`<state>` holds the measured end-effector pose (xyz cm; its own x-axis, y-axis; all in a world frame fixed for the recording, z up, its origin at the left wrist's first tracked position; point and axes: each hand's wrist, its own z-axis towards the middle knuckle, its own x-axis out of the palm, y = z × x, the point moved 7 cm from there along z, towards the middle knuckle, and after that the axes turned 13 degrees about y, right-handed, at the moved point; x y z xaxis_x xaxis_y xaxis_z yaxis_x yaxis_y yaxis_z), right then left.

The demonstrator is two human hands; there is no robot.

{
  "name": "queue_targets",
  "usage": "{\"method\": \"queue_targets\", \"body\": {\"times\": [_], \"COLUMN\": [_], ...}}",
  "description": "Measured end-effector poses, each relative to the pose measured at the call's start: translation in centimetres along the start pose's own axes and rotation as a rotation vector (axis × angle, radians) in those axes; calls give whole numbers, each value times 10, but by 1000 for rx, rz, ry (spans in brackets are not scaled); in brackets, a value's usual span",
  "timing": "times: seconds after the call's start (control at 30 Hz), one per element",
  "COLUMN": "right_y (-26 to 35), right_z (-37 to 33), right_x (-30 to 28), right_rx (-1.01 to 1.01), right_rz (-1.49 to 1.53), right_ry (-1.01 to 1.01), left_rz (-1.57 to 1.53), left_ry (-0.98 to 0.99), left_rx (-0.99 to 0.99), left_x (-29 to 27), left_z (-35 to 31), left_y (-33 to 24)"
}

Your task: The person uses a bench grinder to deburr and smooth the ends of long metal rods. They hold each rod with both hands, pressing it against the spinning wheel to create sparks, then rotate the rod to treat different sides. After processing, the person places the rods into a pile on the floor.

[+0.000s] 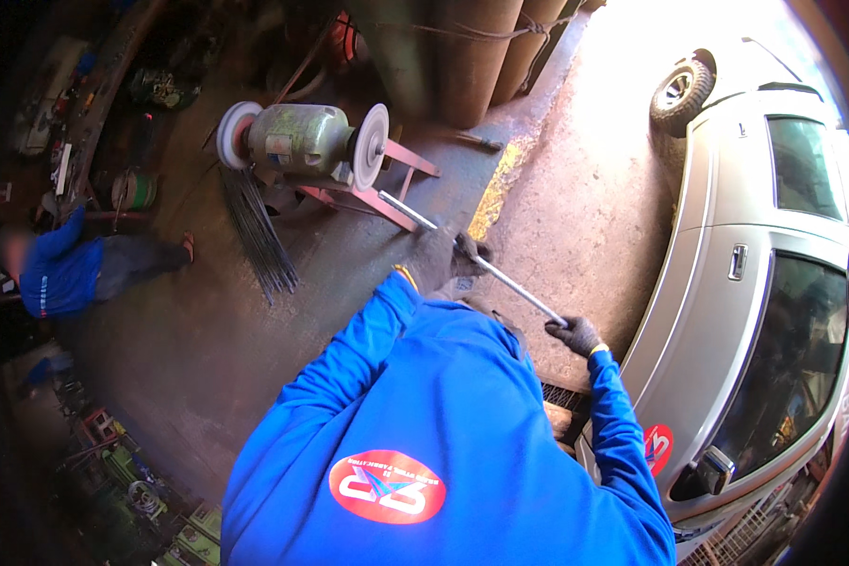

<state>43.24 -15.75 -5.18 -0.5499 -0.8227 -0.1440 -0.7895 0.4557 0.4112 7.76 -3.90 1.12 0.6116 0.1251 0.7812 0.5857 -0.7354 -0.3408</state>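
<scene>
A slim silvery metal rod (524,291) runs at a slant in front of my chest. My left hand (441,258), in a dark work glove with a yellow cuff, is closed round its middle stretch. Farther down, near the rod's right end, my right hand (575,335) grips it in a matching glove. The rod's far end reaches up to the right-hand wheel (372,146) of a green double-ended grinder (297,139); whether it touches the wheel I cannot tell. A second pale wheel (236,135) sits at the grinder's left end.
A red metal stand (391,209) carries the grinder. Long dark rods (255,231) lean in a bundle beside it. A silver vehicle (726,255) stands close on my right, with a loose-looking tyre (681,94) beyond. Another person in blue (61,269) is at the far left near cluttered benches.
</scene>
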Motion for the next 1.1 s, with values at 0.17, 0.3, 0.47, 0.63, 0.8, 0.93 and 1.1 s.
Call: {"method": "queue_targets", "body": {"times": [0.17, 0.3, 0.47, 0.63, 0.8, 0.93, 1.1], "right_y": [45, 73, 85, 92, 98, 106, 105], "right_z": [2, -3, 0, 11, 23, 31, 40], "right_x": [-62, -98, -122, -140, -159, -168, -174], "right_rx": [-27, 86, 202, 188, 191, 168, 164], "right_rz": [-140, -204, -408, -468, -523, -520, -541], "right_ry": [-157, -200, -246, -276, -253, -227, -226], "left_rz": [-242, -355, -458, -548, -478, -574, -490], "left_ry": [29, -47, -169, -187, -197, -201, -257], "left_rx": [30, 27, -25, -96, -46, -39, 24], "left_x": [-69, -75, -80, -77, -78, -78, -73], "left_z": [40, 57, 66, 70, 73, 74, 72], "left_y": [-8, -23, -17, -30, -40, -39, -49]}}
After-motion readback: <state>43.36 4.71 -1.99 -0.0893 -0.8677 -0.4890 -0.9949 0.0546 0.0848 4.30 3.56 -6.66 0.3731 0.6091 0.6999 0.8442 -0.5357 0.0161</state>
